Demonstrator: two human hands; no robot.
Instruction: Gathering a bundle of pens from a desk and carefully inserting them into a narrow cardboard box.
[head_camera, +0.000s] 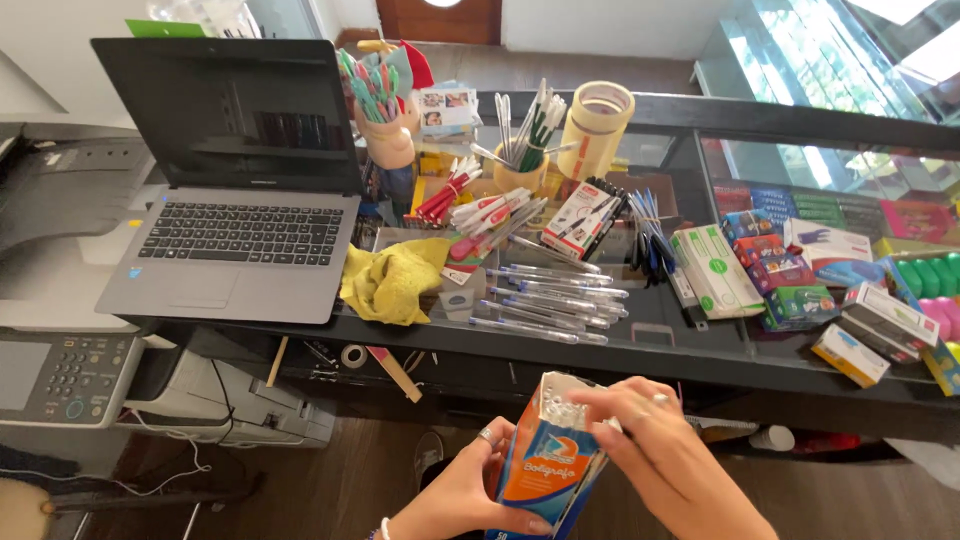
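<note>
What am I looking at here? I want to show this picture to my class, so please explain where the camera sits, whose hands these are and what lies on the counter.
There is one picture, taken by a camera worn on a person's head and looking down, so the two hands at the bottom are that person's own. No machine is involved. The left hand holds an orange and blue box of pens from below, while the right hand rests its fingers on the box's open top. Beyond them is a dark glass counter. On it lie an open laptop, a crumpled yellow cloth, a row of loose clear pens, cups stuffed with pens, a roll of tape and several small boxes. A printer stands at the left.
</note>
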